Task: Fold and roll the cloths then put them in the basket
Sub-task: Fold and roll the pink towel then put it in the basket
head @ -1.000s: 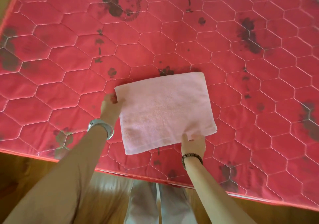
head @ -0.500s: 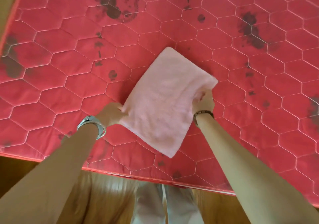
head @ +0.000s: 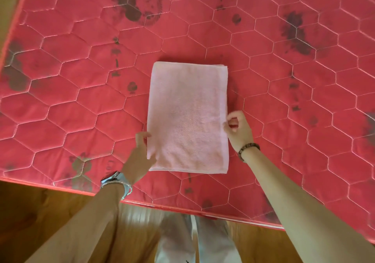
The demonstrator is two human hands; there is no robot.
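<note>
A pink cloth [head: 187, 118], folded into a tall rectangle, lies flat on the red quilted mattress [head: 81, 92] with its long side running away from me. My left hand [head: 140, 153] rests at the cloth's lower left edge, fingers touching or pinching it. At the cloth's right edge, my right hand [head: 238, 129] has its thumb and fingertips pinched together; whether it holds the edge is hard to tell. No basket is in view.
The mattress carries dark stains and its front edge [head: 182, 207] runs just in front of my legs. Wooden floor [head: 40, 218] shows below it. A watch is on my left wrist, a bead bracelet on my right.
The cloth was lifted, turned a quarter turn and laid down again; it now lies lengthwise away from me. Both hands moved from its corners to its left and right edges.
</note>
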